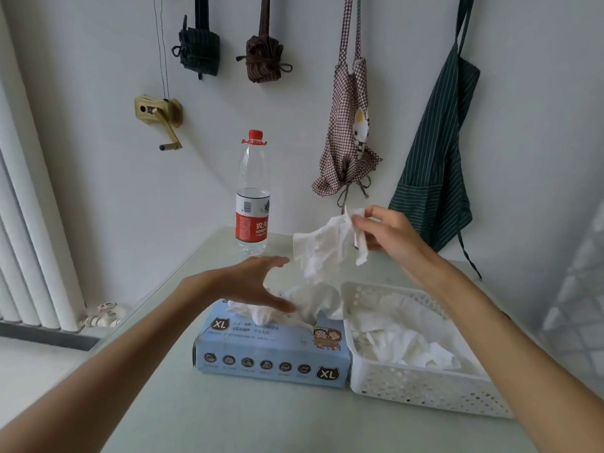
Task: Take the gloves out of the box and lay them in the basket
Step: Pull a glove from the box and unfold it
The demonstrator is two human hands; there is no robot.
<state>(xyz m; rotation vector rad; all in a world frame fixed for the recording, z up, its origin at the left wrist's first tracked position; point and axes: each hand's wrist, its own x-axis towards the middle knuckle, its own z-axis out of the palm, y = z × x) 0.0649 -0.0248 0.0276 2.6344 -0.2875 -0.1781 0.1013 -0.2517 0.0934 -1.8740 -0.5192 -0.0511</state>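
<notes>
The right hand point(385, 230) pinches a thin, limp glove point(322, 253) above the box point(271, 351); the left hand point(258, 284), open, hovers there.

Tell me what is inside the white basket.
The white basket holds a heap of thin white gloves. The heap covers its floor, and the right forearm hides its far right corner.

blue glove box point(271, 351) lies flat on worktop, thin white gloves point(310, 304) bunched out of its top slot. one glove point(322, 246) hangs crumpled in the air above it — white perforated basket point(421, 392) touching the box's right end, several gloves point(402, 338) heaped inside.
</notes>
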